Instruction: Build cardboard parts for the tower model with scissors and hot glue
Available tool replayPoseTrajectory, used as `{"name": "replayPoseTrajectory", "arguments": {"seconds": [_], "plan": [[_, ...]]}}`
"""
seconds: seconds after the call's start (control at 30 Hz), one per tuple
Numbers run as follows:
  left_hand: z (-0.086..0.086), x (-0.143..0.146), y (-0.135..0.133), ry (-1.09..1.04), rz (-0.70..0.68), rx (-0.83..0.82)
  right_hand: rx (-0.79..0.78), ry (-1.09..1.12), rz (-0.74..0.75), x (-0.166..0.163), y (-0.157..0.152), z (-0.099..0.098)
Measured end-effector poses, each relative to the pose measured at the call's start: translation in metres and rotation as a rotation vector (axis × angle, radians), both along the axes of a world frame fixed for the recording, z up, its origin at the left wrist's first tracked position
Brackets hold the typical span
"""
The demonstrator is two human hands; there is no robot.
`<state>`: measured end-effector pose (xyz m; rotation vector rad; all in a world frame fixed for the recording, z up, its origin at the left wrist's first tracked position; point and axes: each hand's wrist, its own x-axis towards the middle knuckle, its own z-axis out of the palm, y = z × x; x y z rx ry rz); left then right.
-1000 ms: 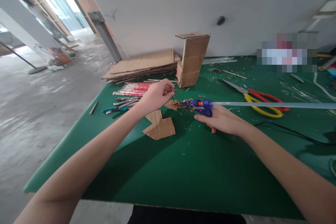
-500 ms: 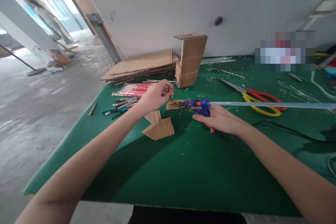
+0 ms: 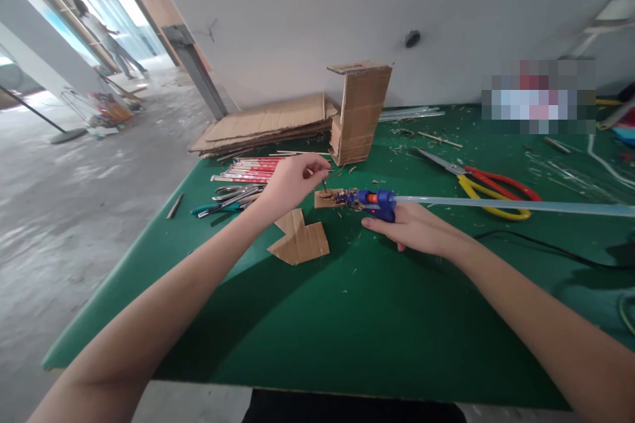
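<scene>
My right hand (image 3: 414, 228) grips a blue hot glue gun (image 3: 381, 203), with a long clear glue stick (image 3: 496, 203) running out of its back to the right. The gun's nozzle end is over a small cardboard strip (image 3: 323, 199) smeared with brown bits. My left hand (image 3: 297, 178) is closed in a pinch on a short thin dark stick (image 3: 324, 184), held nearly upright with its lower end at the strip. Just below them lies an arrow-shaped cardboard piece (image 3: 301, 238) on the green table.
Behind stand a folded cardboard form (image 3: 364, 115) and stacked cardboard sheets (image 3: 272, 120). Red-wrapped sticks (image 3: 248, 170) and pliers (image 3: 231, 201) lie left; scissors (image 3: 489, 192) and a black cord (image 3: 546, 251) lie right. A person (image 3: 109, 39) is in the background.
My left hand's fingers have shifted slightly, and the thin stick shows more clearly. The glue gun has moved a touch left and down. The background person has moved right.
</scene>
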<state>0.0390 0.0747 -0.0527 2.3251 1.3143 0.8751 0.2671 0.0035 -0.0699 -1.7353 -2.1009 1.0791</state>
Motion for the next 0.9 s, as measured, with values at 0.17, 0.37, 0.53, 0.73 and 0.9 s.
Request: {"name": "replayPoseTrajectory", "arguments": {"seconds": [0.17,0.37,0.53,0.73,0.9], "plan": [[-0.0027,0.0008,0.0008,0.008,0.006,0.028,0.011,-0.011,0.0,-0.0019,-0.0012,-0.0001],[-0.0023,-0.0006,0.0,0.012,0.007,0.028,0.004,-0.019,-0.016,-0.0003,0.001,-0.0027],[-0.0042,-0.0023,0.0009,-0.001,0.001,0.006,0.021,0.004,-0.011,0.0005,0.0014,-0.0009],[-0.0036,-0.0012,0.0012,-0.033,0.0,-0.019,0.015,-0.002,-0.015,-0.0004,0.0012,0.0004],[-0.0029,-0.0007,0.0001,-0.129,0.015,-0.101,0.007,0.01,-0.016,0.0001,0.0017,0.0004]]}}
